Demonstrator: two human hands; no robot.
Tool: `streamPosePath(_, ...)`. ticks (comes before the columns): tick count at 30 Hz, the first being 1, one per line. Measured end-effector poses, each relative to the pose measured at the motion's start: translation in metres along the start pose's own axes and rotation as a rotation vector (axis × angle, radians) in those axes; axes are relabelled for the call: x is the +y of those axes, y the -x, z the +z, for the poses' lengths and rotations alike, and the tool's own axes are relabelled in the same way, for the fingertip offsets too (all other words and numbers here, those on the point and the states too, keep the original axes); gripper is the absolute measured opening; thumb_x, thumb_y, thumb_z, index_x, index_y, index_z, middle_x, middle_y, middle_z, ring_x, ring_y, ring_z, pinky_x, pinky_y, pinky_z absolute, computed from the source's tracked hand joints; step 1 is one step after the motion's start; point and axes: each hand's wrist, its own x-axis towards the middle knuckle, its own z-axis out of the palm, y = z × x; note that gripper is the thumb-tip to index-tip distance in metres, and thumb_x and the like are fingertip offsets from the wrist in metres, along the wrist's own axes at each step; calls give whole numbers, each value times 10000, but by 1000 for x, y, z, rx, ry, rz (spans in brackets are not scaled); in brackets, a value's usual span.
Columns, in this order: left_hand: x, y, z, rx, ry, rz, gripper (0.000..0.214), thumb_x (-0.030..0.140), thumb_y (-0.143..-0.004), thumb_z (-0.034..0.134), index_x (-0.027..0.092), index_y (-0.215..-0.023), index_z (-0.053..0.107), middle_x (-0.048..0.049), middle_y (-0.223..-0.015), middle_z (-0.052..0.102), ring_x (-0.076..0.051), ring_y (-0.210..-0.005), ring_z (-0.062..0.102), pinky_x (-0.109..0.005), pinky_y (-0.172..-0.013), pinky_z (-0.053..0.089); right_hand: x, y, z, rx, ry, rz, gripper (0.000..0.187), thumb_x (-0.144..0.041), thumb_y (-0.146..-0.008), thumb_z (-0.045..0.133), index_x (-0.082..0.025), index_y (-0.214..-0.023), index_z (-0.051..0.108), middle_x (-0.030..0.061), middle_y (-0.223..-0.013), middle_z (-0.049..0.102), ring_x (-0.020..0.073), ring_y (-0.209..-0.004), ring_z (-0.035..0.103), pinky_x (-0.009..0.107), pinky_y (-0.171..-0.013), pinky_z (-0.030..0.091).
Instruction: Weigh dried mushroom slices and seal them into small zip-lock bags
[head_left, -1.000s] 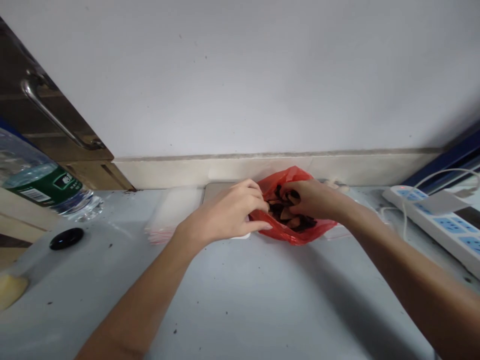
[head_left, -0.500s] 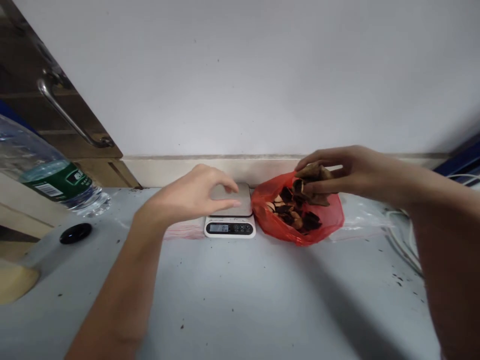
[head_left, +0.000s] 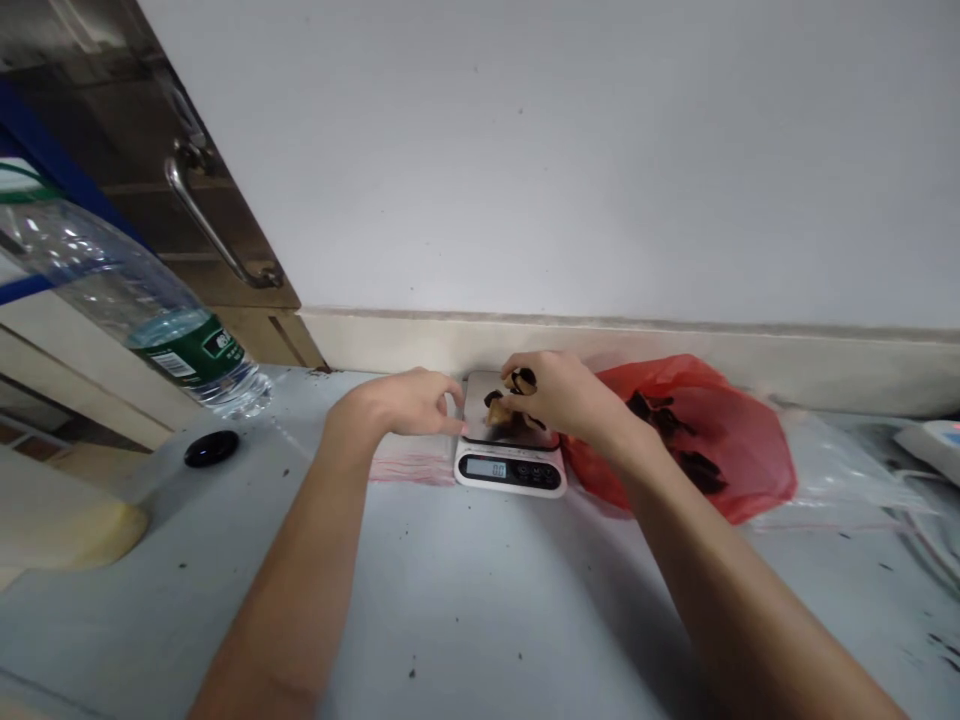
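At the centre of the frame, the right hand reaches over the scale, thumb and fingers curled about brown, curved dried pieces. It pinches them in a small cluster low above the metal plate; whether the lowest ones touch it, I cannot tell. The left hand, just left of centre, holds nothing: its thumb and fingers are bowed apart, tips close to the plate's left edge.

The scale has a white casing and a display reading 0.0. Right of centre lies a thin, crinkled red plastic bag, its mouth showing more dark pieces. Red-striped clear bags lie beneath the left hand. Both forearms rise from the lower edge, slanting inward, the right one passing in front of the red bag.
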Motion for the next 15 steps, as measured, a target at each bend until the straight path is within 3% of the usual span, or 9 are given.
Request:
streamPosePath(7,3,1,2,-12,-8,-23,529,533,-903,643,212,-1323,666,-119,-1222,756,-265,-982,727,-318,-797,508,12,-3,0,61,-28,-51,107,-247,-905,692,-188,-935,777,70,-910,779,200,-799,667,279,-703,456)
streamPosePath(12,5,3,0,-7,-12,-24,496,538,-901,644,234,-1291,675,-101,-1207,761,-257,-989,728,-308,-802,512,16,1,-3,78,-62,-35,220,-375,-837,786,-170,-918,783,58,-820,762,200,-732,638,294,-651,430)
streamPosePath(15,5,0,1,-7,-26,-18,508,549,-896,630,232,-1290,673,-109,-1208,758,-262,-997,727,-312,-810,512,17,3,-6,83,-95,-34,229,-400,-873,747,-174,-863,779,66,-837,776,204,-751,645,299,-664,433)
